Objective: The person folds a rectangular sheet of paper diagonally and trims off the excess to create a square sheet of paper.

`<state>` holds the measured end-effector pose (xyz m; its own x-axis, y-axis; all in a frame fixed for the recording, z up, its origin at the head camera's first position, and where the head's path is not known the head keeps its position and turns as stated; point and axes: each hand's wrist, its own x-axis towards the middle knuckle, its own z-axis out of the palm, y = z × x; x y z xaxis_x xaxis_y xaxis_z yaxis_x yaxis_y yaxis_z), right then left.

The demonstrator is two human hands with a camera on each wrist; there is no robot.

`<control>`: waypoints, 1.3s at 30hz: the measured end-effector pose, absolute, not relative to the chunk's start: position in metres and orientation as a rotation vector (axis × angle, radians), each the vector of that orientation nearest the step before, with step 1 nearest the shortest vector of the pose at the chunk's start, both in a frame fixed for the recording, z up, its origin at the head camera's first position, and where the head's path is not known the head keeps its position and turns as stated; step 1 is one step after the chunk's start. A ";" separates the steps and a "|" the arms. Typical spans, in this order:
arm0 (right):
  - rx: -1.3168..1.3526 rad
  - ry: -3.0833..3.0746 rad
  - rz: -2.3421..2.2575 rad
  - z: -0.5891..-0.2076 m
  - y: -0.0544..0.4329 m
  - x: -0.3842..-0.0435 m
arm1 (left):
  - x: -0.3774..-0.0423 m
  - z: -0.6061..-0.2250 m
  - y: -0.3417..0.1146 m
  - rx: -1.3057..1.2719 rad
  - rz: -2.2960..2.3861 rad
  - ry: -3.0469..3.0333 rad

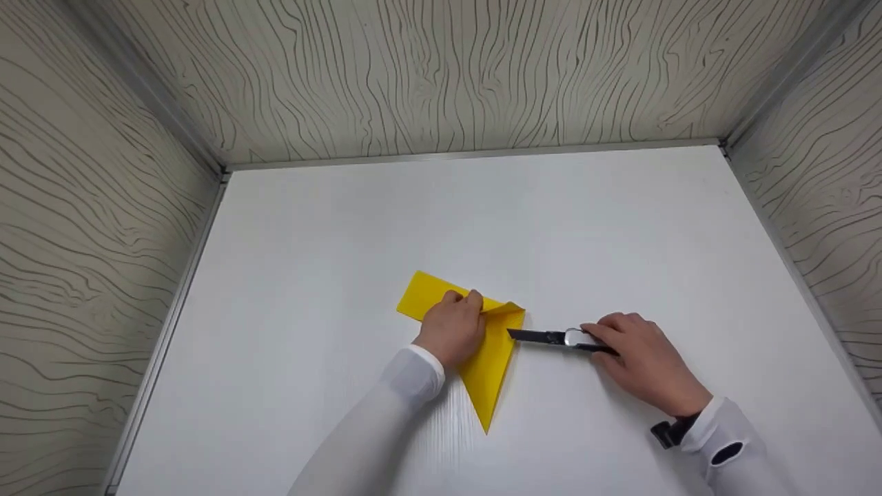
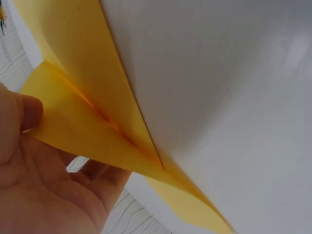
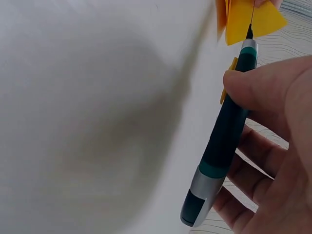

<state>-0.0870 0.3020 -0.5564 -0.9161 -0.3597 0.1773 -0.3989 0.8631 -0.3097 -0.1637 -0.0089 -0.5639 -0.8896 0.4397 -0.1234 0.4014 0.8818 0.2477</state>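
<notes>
A folded sheet of yellow paper [image 1: 493, 365] is in my left hand [image 1: 455, 329], one long point hanging toward me and a flap to the upper left. In the left wrist view, the thumb and fingers pinch a folded layer of the paper [image 2: 92, 126], leaving a crease open beside it. My right hand [image 1: 644, 358] grips a utility knife [image 3: 226, 124] with a dark green handle, the thumb by its yellow slider [image 3: 234, 63]. Its long dark blade [image 1: 537, 336] is out, the tip overlapping the paper's right edge; whether it touches, I cannot tell.
Beneath both hands is a white tabletop [image 1: 310, 241] with a metal-edged rim. Wood-grain panels [image 1: 427, 76] stand at the back and both sides. A black band [image 1: 679, 428] sits on the right wrist beside the white sleeve.
</notes>
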 end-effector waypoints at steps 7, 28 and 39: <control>0.627 -2.948 0.442 -0.562 0.289 -0.101 | -0.163 -0.565 -0.008 0.656 0.313 2.888; 0.615 -3.036 0.399 -0.573 0.281 -0.113 | -0.139 -0.581 -0.005 0.713 0.078 2.866; 0.644 -3.035 0.443 -0.574 0.272 -0.108 | -0.117 -0.584 0.001 0.596 0.094 2.899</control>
